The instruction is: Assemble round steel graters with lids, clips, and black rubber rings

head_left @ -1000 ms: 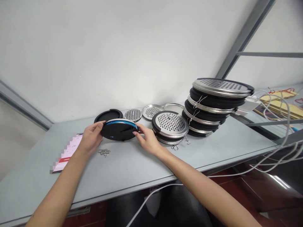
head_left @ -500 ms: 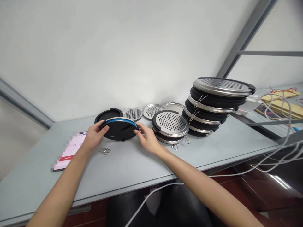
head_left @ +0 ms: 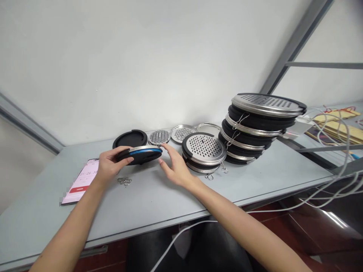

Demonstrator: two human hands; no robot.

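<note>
My left hand (head_left: pixel 110 164) grips the left side of a round black disc (head_left: pixel 144 155) with a silver and blue rim, thumb on the near side. The disc is held above the table, nearly edge-on to me. Beside its right end, my right hand (head_left: pixel 178 168) has thumb and fingers spread; a fingertip is close to the rim, and I cannot tell if it touches. Behind the disc lies a black round tray with a raised rim (head_left: pixel 131 138). Several bent wire clips (head_left: pixel 124 181) lie in front of my left hand. A short stack topped by a perforated metal grater disc (head_left: pixel 204 147) is right of my right hand.
A tall, leaning stack (head_left: pixel 252 128) of black and metal discs with wire clips stands at the right. Perforated discs (head_left: pixel 183 133) lie along the wall. A phone (head_left: pixel 82 181) is at the left. White cables (head_left: pixel 340 177) hang beside the grey table's (head_left: pixel 159 211) right end.
The disc has tilted from showing its broad black underside to nearly flat. My right hand has let go of its right edge and opened its fingers; my left hand keeps its grip.
</note>
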